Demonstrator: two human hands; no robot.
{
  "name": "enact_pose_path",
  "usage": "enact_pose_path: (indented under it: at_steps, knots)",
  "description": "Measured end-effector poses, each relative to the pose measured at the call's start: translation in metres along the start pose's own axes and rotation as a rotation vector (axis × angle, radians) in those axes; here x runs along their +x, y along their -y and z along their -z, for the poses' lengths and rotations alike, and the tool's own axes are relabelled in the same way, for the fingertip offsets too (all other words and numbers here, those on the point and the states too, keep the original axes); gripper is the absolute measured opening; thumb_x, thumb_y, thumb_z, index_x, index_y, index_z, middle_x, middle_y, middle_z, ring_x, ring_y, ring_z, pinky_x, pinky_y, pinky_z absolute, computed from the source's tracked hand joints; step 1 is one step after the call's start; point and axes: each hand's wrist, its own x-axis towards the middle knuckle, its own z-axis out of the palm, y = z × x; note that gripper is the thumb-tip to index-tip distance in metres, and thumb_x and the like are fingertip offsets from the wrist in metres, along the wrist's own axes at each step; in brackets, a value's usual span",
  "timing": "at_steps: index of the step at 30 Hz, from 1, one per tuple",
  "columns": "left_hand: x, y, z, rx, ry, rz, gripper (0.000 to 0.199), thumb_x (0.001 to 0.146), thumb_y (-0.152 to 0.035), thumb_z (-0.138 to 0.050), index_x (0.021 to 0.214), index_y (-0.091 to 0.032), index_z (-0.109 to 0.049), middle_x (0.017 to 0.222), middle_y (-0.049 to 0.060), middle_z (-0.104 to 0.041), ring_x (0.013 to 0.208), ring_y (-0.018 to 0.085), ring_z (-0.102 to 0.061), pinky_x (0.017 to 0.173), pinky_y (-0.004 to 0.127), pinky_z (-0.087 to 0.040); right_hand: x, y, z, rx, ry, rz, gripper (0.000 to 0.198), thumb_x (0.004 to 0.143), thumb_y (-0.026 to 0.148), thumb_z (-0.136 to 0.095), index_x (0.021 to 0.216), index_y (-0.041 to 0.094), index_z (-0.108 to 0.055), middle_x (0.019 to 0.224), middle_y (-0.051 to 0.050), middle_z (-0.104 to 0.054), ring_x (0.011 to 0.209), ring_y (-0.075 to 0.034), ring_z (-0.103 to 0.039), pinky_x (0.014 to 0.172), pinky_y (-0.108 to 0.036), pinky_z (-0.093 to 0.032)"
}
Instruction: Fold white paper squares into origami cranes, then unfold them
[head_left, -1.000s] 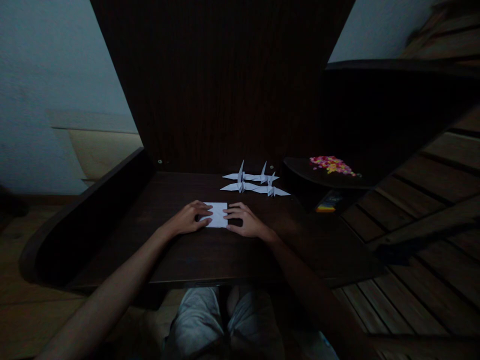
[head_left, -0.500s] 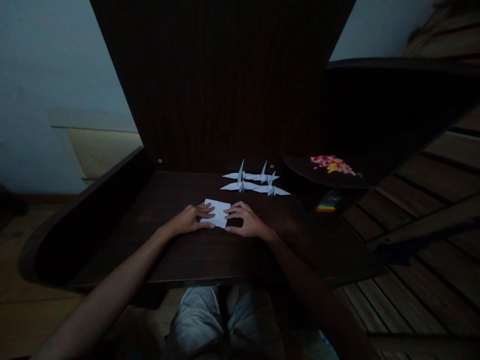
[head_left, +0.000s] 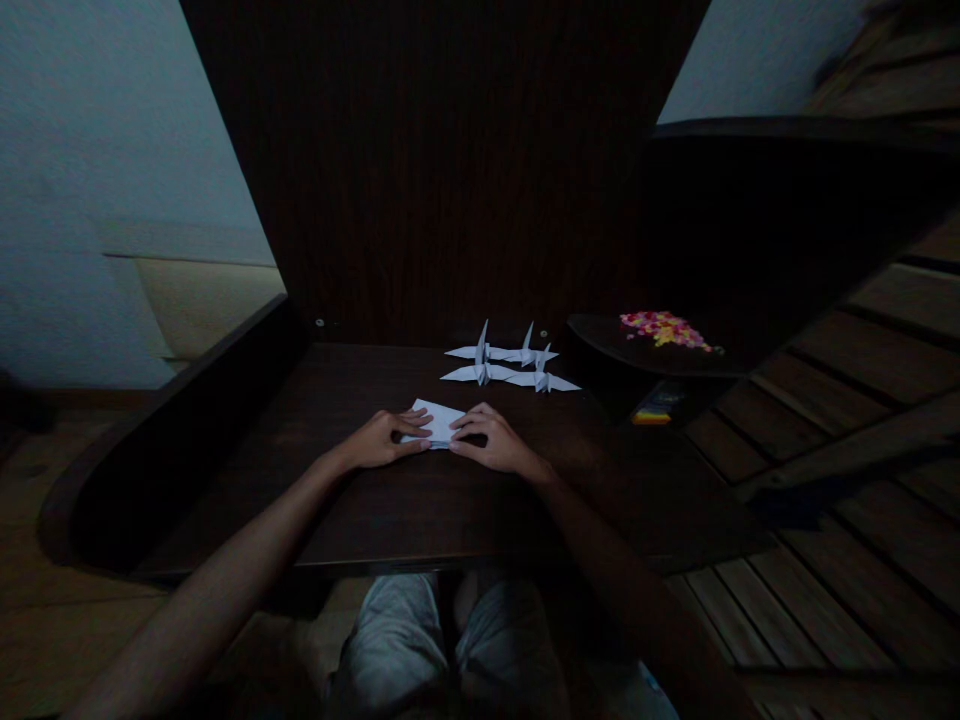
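Observation:
A small folded sheet of white paper (head_left: pixel 441 422) lies on the dark wooden desk, its near edge lifted a little. My left hand (head_left: pixel 385 438) grips its left side, thumb at the near edge and fingers over the top. At the right side, my right hand (head_left: pixel 489 438) pinches the paper in the same way, thumb at the near corner. Behind the paper stand several white origami cranes (head_left: pixel 481 373), grouped in two rows with wings spread.
A heap of small pink, red and yellow pieces (head_left: pixel 666 330) lies on a rounded dark shelf (head_left: pixel 600 335) at the right. Below it is a rainbow-coloured item (head_left: pixel 651 414). The desk (head_left: pixel 360 520) has a raised left side panel (head_left: pixel 180 430) and a tall back board (head_left: pixel 450 180).
The paper's near edge has come up and away from me, so the sheet looks shorter from front to back. Both hands have hardly moved. The cranes stay in place.

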Motion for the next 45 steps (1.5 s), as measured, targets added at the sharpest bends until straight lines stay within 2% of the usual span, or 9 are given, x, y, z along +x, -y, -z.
enact_pose_path:
  at_steps: [11, 17, 22, 25, 28, 33, 35, 39, 45]
  knots:
    - [-0.001, -0.001, 0.001, -0.011, 0.017, -0.022, 0.051, 0.074, -0.048, -0.068, 0.116, -0.019, -0.066, 0.137, 0.010, -0.051, 0.130, 0.026, -0.045, 0.111, 0.045, -0.033, 0.002, 0.000, -0.001, 0.033, -0.063, 0.034, 0.013, 0.082, 0.033, -0.067, 0.081, 0.021, -0.073, 0.093, -0.004, -0.072, 0.090, -0.019, -0.058, 0.086, -0.037, -0.044]
    - [0.001, -0.002, -0.003, -0.056, -0.027, -0.054, 0.038, 0.084, -0.047, -0.058, 0.107, -0.020, -0.070, 0.127, 0.007, -0.061, 0.124, 0.024, -0.051, 0.108, 0.041, -0.037, 0.004, -0.005, -0.007, -0.023, -0.104, -0.029, 0.018, 0.089, 0.029, -0.056, 0.087, 0.020, -0.071, 0.086, -0.005, -0.070, 0.086, -0.018, -0.057, 0.082, -0.034, -0.045]
    - [0.003, -0.002, -0.006, -0.014, -0.078, -0.022, 0.043, 0.087, -0.041, -0.053, 0.126, -0.022, -0.059, 0.130, 0.004, -0.059, 0.119, 0.023, -0.056, 0.104, 0.037, -0.041, 0.002, -0.005, -0.011, -0.066, -0.129, -0.092, 0.028, 0.085, 0.028, -0.061, 0.112, 0.019, -0.063, 0.099, -0.007, -0.067, 0.092, -0.020, -0.056, 0.085, -0.035, -0.045]
    - [0.003, -0.001, -0.007, 0.015, -0.087, -0.023, 0.045, 0.087, -0.039, -0.053, 0.128, -0.021, -0.056, 0.129, 0.004, -0.060, 0.115, 0.022, -0.059, 0.102, 0.036, -0.043, 0.003, -0.005, -0.012, -0.129, -0.117, -0.081, 0.026, 0.084, 0.028, -0.062, 0.109, 0.020, -0.065, 0.106, -0.007, -0.065, 0.099, -0.022, -0.053, 0.090, -0.038, -0.044]
    - [0.004, 0.003, -0.007, 0.079, -0.130, -0.035, 0.050, 0.085, -0.042, -0.055, 0.129, -0.020, -0.055, 0.133, 0.007, -0.057, 0.122, 0.023, -0.053, 0.105, 0.039, -0.040, 0.003, -0.005, -0.011, -0.180, -0.113, -0.072, 0.027, 0.084, 0.029, -0.063, 0.108, 0.020, -0.067, 0.121, -0.009, -0.061, 0.108, -0.024, -0.048, 0.095, -0.041, -0.041]
    - [0.004, 0.011, -0.006, 0.192, -0.211, 0.110, 0.069, 0.078, -0.053, -0.061, 0.135, -0.016, -0.048, 0.138, 0.014, -0.051, 0.129, 0.030, -0.044, 0.106, 0.046, -0.037, -0.001, -0.004, -0.010, -0.232, -0.012, -0.036, 0.025, 0.084, 0.029, -0.061, 0.108, 0.024, -0.070, 0.137, -0.006, -0.052, 0.123, -0.028, -0.038, 0.100, -0.049, -0.035]
    - [0.004, 0.011, -0.006, 0.194, -0.208, 0.124, 0.063, 0.081, -0.051, -0.058, 0.133, -0.017, -0.050, 0.135, 0.013, -0.054, 0.126, 0.029, -0.048, 0.105, 0.046, -0.039, -0.002, -0.004, -0.010, -0.228, 0.020, -0.027, 0.026, 0.086, 0.030, -0.059, 0.108, 0.024, -0.070, 0.135, -0.006, -0.054, 0.124, -0.028, -0.038, 0.100, -0.050, -0.035]
    - [0.004, 0.007, -0.006, 0.135, -0.212, 0.042, 0.047, 0.084, -0.044, -0.055, 0.125, -0.021, -0.057, 0.127, 0.009, -0.060, 0.119, 0.025, -0.054, 0.102, 0.042, -0.042, -0.002, -0.005, -0.011, -0.223, 0.045, -0.079, 0.027, 0.087, 0.034, -0.057, 0.111, 0.028, -0.069, 0.140, -0.007, -0.048, 0.127, -0.029, -0.035, 0.100, -0.053, -0.033]
    - [0.004, 0.003, -0.004, 0.062, -0.249, -0.004, 0.046, 0.081, -0.036, -0.060, 0.124, -0.023, -0.057, 0.125, 0.006, -0.062, 0.113, 0.023, -0.057, 0.100, 0.041, -0.043, -0.001, -0.007, -0.011, -0.215, 0.087, -0.158, 0.031, 0.086, 0.040, -0.059, 0.115, 0.033, -0.066, 0.146, -0.006, -0.041, 0.131, -0.032, -0.029, 0.101, -0.057, -0.029]
